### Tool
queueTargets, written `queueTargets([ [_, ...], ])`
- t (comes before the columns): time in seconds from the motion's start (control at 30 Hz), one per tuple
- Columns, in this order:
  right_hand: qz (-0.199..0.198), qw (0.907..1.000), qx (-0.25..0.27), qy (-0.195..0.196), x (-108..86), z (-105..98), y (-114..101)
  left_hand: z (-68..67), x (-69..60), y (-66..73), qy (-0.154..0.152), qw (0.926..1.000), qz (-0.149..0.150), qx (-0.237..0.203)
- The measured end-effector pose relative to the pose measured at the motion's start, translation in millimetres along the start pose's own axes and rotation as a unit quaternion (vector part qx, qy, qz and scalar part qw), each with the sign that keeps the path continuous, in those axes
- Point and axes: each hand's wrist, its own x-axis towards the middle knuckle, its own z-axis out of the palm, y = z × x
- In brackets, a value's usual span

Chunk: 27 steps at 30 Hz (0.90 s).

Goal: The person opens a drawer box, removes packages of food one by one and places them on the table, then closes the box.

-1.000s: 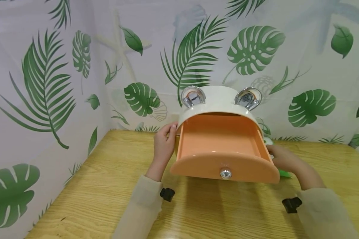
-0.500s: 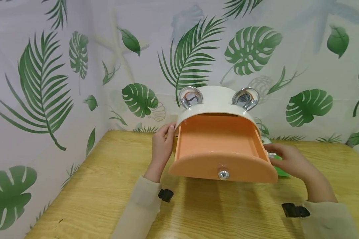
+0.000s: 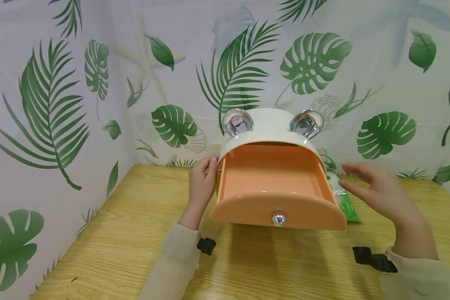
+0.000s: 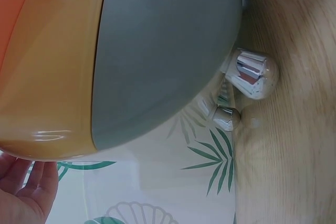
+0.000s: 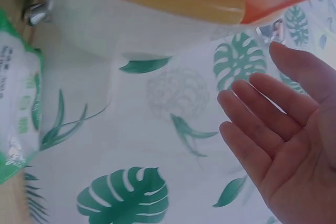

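Left hand (image 3: pixel 202 180), fingers against white drawer box (image 3: pixel 271 125), right hand (image 3: pixel 385 193), fingers extended, apart from it

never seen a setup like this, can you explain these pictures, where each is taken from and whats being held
There's no machine here: the left grip and right grip are bare human hands. The head picture comes from a camera worn on the head, looking forward and down; the wrist pictures come from a camera on each wrist. On the wooden table stands a small drawer cabinet, its orange top drawer pulled open. A green-and-white packet is beside it. The left grip touches the cabinet's side; the right grip is in the air right of the cabinet, holding nothing.
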Motion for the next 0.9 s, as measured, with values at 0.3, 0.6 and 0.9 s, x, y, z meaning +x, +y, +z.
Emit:
queueTargets([
  [0.3,-0.081,0.9920,-0.045,0.086,-9.0,-5,-33,-0.3,-1.7,0.6,0.001,1.0000,0.000,0.002],
  [0.6,-0.211,0.9578,-0.052,0.188,-22.9,-11,-73,-1.1,-1.2,0.5,0.000,1.0000,0.000,0.005],
  [0.9,-0.303,0.9250,-0.050,0.223,-36.4,-7,-97,-0.1,-1.0,1.1,-0.001,1.0000,0.001,0.004],
])
